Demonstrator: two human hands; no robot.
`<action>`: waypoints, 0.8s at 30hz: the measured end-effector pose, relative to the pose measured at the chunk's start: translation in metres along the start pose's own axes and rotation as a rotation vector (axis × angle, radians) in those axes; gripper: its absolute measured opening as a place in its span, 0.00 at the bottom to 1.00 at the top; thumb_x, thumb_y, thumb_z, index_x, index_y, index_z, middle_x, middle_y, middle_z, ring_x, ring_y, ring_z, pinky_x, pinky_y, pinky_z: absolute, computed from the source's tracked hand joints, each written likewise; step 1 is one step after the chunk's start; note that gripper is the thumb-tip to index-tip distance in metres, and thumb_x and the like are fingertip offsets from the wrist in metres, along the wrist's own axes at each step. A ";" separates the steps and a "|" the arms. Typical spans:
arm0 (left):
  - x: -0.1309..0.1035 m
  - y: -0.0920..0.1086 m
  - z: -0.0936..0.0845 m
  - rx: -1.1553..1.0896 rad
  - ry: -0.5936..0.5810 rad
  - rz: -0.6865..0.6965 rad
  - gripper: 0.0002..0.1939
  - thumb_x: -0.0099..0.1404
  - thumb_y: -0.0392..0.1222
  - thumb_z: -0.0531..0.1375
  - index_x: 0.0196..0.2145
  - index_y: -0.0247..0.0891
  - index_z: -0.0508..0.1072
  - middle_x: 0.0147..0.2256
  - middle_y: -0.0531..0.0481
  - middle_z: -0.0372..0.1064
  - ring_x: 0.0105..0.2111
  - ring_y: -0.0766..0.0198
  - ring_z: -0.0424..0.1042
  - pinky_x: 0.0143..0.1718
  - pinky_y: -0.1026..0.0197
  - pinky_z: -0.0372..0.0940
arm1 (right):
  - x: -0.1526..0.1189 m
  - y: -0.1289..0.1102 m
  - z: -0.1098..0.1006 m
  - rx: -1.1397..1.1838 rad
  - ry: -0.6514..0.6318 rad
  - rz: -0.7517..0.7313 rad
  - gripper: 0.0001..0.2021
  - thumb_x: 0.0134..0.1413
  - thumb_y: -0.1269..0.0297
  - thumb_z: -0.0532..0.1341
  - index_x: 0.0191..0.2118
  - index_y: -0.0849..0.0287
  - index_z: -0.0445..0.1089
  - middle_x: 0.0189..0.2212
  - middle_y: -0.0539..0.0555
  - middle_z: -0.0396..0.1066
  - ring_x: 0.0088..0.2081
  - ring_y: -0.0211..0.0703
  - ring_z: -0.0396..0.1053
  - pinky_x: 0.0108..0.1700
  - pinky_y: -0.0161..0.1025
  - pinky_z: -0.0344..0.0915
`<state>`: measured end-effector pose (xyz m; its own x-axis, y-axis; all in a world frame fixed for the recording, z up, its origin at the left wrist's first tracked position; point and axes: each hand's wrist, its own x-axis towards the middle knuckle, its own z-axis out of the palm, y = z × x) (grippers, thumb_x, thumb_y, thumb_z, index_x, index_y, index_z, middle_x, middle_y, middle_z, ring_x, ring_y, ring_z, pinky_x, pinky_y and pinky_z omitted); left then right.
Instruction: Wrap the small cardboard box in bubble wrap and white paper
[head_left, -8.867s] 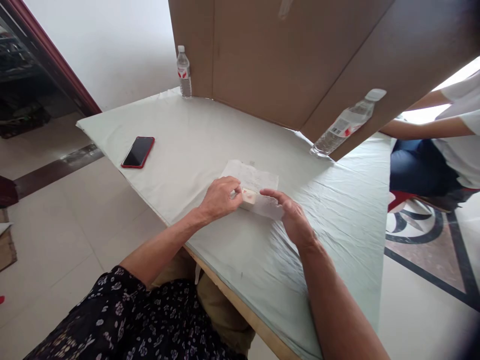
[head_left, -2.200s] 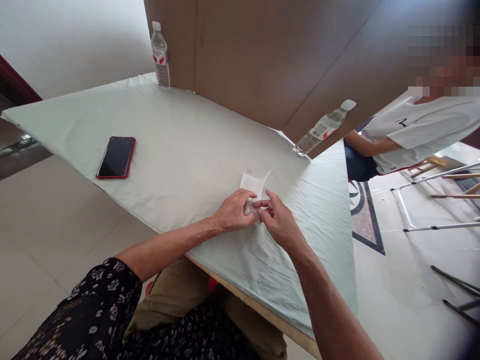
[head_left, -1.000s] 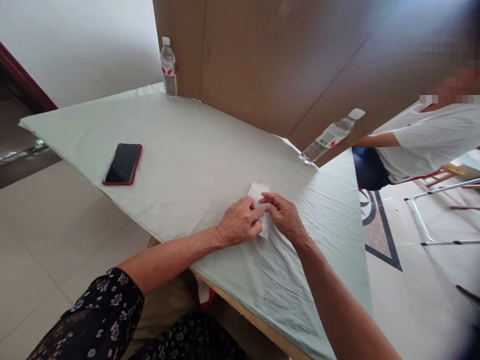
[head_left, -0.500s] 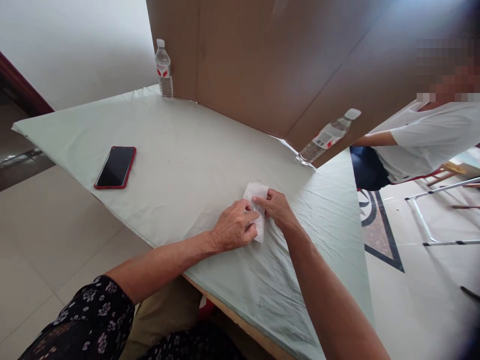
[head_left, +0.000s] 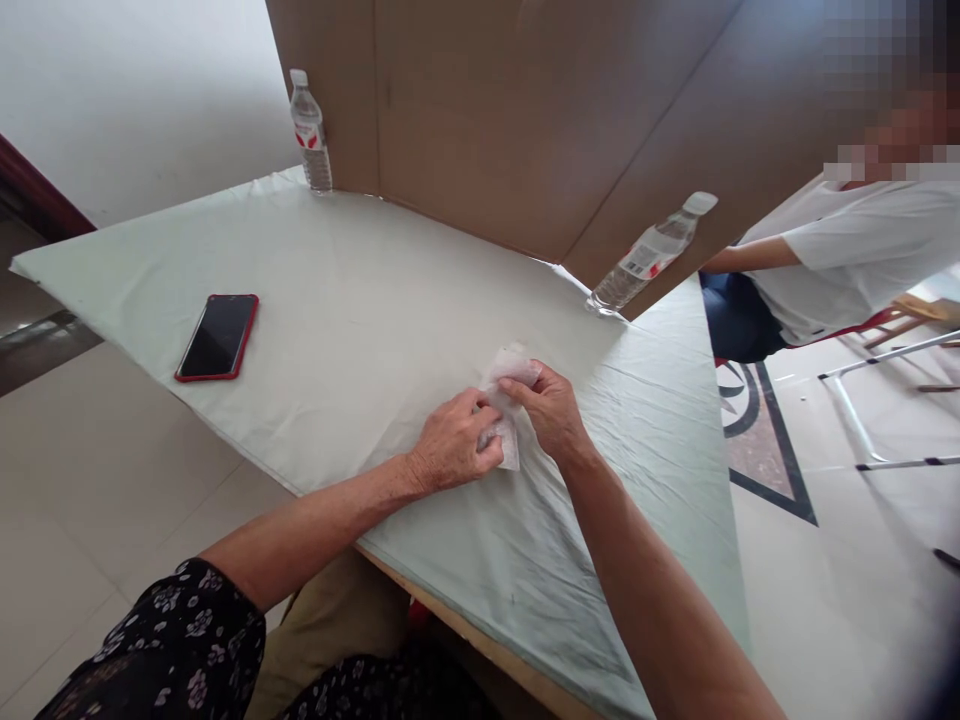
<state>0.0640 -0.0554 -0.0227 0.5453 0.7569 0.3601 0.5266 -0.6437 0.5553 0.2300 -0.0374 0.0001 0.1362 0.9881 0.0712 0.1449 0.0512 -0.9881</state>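
Observation:
Both of my hands are on a folded white tissue (head_left: 510, 446) near the table's front edge. My right hand (head_left: 553, 408) pinches its upper part between thumb and fingers, and that end is bent over and slightly raised. On the left side, my left hand (head_left: 457, 438) has its fingers curled against the lower part of the tissue. The fingers hide some of the tissue's middle.
A pale green cloth covers the table (head_left: 360, 290). A phone in a red case (head_left: 218, 337) lies at the left. Water bottles, one upright (head_left: 311, 140) and one leaning (head_left: 651, 255), stand against a cardboard panel (head_left: 480, 120). A person in a white shirt (head_left: 862, 245) sits at right.
My right hand has lifted and folded over the tissue's upper end, which lay flatter before. My left hand keeps hold of the lower part. The whole view has shifted slightly.

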 end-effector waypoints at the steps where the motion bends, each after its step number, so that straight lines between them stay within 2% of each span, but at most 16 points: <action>1: -0.001 0.000 0.000 -0.006 0.038 -0.041 0.14 0.59 0.39 0.59 0.44 0.37 0.72 0.46 0.43 0.68 0.42 0.57 0.71 0.46 0.55 0.69 | -0.005 -0.004 0.000 -0.039 -0.012 -0.033 0.10 0.46 0.59 0.68 0.28 0.57 0.68 0.24 0.45 0.66 0.27 0.36 0.61 0.32 0.36 0.59; 5: -0.002 -0.005 0.002 -0.102 0.194 -0.144 0.28 0.54 0.41 0.64 0.52 0.36 0.65 0.49 0.41 0.65 0.51 0.52 0.67 0.54 0.49 0.66 | -0.034 -0.015 -0.005 -0.283 -0.065 -0.171 0.03 0.52 0.63 0.64 0.31 0.56 0.72 0.26 0.47 0.71 0.30 0.39 0.66 0.36 0.38 0.62; 6: -0.001 -0.007 0.003 -0.139 0.212 -0.138 0.31 0.53 0.41 0.65 0.54 0.35 0.63 0.52 0.39 0.64 0.55 0.50 0.65 0.57 0.47 0.64 | -0.042 -0.014 -0.006 -0.339 -0.078 -0.215 0.02 0.52 0.65 0.63 0.32 0.56 0.73 0.29 0.48 0.73 0.32 0.41 0.69 0.38 0.39 0.64; 8: 0.001 -0.010 0.002 -0.214 0.180 -0.107 0.35 0.52 0.41 0.67 0.57 0.35 0.62 0.58 0.35 0.60 0.61 0.47 0.59 0.62 0.44 0.59 | -0.055 -0.009 -0.010 -0.431 -0.095 -0.324 0.06 0.52 0.70 0.61 0.35 0.54 0.74 0.35 0.50 0.78 0.39 0.45 0.74 0.45 0.43 0.67; 10: 0.003 -0.013 0.000 -0.295 0.075 -0.086 0.28 0.53 0.39 0.66 0.52 0.37 0.67 0.61 0.35 0.58 0.63 0.46 0.57 0.62 0.43 0.57 | -0.067 -0.001 -0.012 -0.495 -0.112 -0.436 0.10 0.52 0.72 0.61 0.39 0.52 0.74 0.41 0.51 0.79 0.47 0.49 0.75 0.51 0.47 0.67; 12: 0.004 -0.015 -0.003 -0.368 -0.010 -0.085 0.17 0.54 0.35 0.64 0.43 0.38 0.70 0.59 0.37 0.60 0.62 0.47 0.58 0.60 0.45 0.60 | -0.076 0.010 -0.012 -0.542 -0.120 -0.515 0.12 0.55 0.69 0.62 0.44 0.51 0.73 0.46 0.54 0.77 0.53 0.51 0.73 0.56 0.50 0.66; 14: 0.006 -0.016 -0.006 -0.415 -0.045 -0.083 0.09 0.54 0.33 0.62 0.34 0.38 0.68 0.54 0.39 0.65 0.58 0.50 0.63 0.56 0.48 0.64 | -0.082 0.020 -0.010 -0.590 -0.104 -0.572 0.18 0.55 0.63 0.65 0.52 0.51 0.70 0.53 0.58 0.74 0.58 0.55 0.69 0.58 0.54 0.65; 16: 0.007 -0.017 -0.009 -0.424 -0.060 -0.065 0.07 0.54 0.33 0.61 0.29 0.38 0.65 0.48 0.41 0.69 0.52 0.54 0.68 0.53 0.51 0.65 | -0.086 0.029 -0.007 -0.643 -0.084 -0.628 0.26 0.54 0.59 0.67 0.58 0.53 0.65 0.57 0.62 0.70 0.61 0.58 0.66 0.60 0.57 0.64; 17: 0.007 -0.018 -0.010 -0.423 -0.070 -0.047 0.07 0.54 0.33 0.61 0.28 0.38 0.64 0.45 0.42 0.71 0.48 0.55 0.70 0.51 0.52 0.66 | -0.086 0.033 -0.006 -0.666 -0.072 -0.654 0.26 0.55 0.60 0.67 0.59 0.53 0.64 0.57 0.63 0.70 0.61 0.58 0.65 0.60 0.58 0.64; 19: 0.007 -0.019 -0.013 -0.431 -0.092 -0.008 0.07 0.54 0.34 0.61 0.27 0.38 0.63 0.42 0.44 0.72 0.44 0.58 0.71 0.48 0.55 0.66 | -0.085 0.036 -0.004 -0.699 -0.051 -0.681 0.21 0.59 0.64 0.63 0.58 0.52 0.66 0.55 0.62 0.72 0.60 0.55 0.67 0.59 0.55 0.65; 21: 0.006 -0.020 -0.018 -0.475 -0.126 0.001 0.07 0.54 0.35 0.60 0.31 0.38 0.65 0.43 0.45 0.72 0.42 0.59 0.72 0.47 0.55 0.66 | -0.081 0.035 -0.004 -0.704 -0.033 -0.649 0.15 0.61 0.66 0.60 0.53 0.51 0.69 0.53 0.60 0.73 0.56 0.53 0.70 0.57 0.53 0.66; 22: 0.005 -0.020 -0.020 -0.501 -0.151 -0.012 0.09 0.54 0.36 0.60 0.35 0.37 0.67 0.45 0.45 0.72 0.42 0.58 0.72 0.47 0.55 0.66 | -0.079 0.032 -0.005 -0.690 -0.027 -0.612 0.14 0.60 0.65 0.60 0.52 0.51 0.70 0.53 0.59 0.73 0.55 0.53 0.70 0.56 0.52 0.67; 24: 0.004 -0.021 -0.024 -0.543 -0.212 -0.059 0.23 0.53 0.37 0.61 0.48 0.36 0.67 0.48 0.43 0.71 0.44 0.57 0.71 0.48 0.54 0.66 | -0.073 0.026 -0.007 -0.625 -0.012 -0.490 0.13 0.58 0.61 0.63 0.49 0.52 0.72 0.51 0.58 0.74 0.52 0.53 0.72 0.53 0.51 0.68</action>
<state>0.0392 -0.0366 -0.0147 0.6732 0.7146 0.1903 0.1810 -0.4087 0.8945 0.2310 -0.1092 -0.0295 -0.0959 0.8758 0.4731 0.7091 0.3937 -0.5850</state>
